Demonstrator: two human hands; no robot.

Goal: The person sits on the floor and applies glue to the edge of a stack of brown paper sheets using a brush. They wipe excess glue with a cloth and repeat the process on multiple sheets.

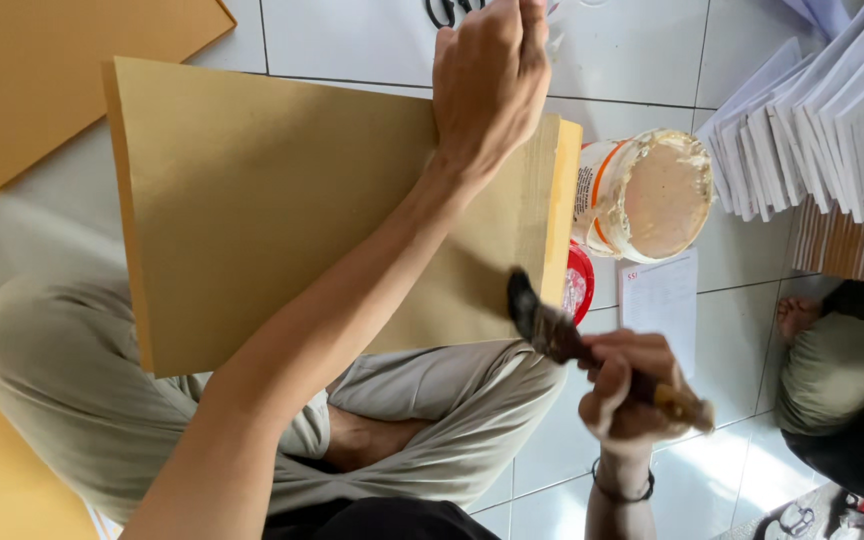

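A large brown paper envelope (272, 200) lies across my crossed legs, its open flap (558, 210) toward the right. My left hand (487, 75) presses down on the envelope's far edge, fingers curled, holding it flat. A glue-caked brush (552, 325) with a wooden handle is gripped in my right hand (627, 385), its dark bristles touching the envelope near the flap. Just past the flap stands an open plastic jar of pale paste (652, 195).
A red lid (578, 283) lies beside the jar. A white sheet (662, 300) rests on the tiled floor. Fanned white papers (822, 120) sit at upper right. More brown envelopes (52, 70) lie at left. Another person's foot and knee (822, 350) are at right.
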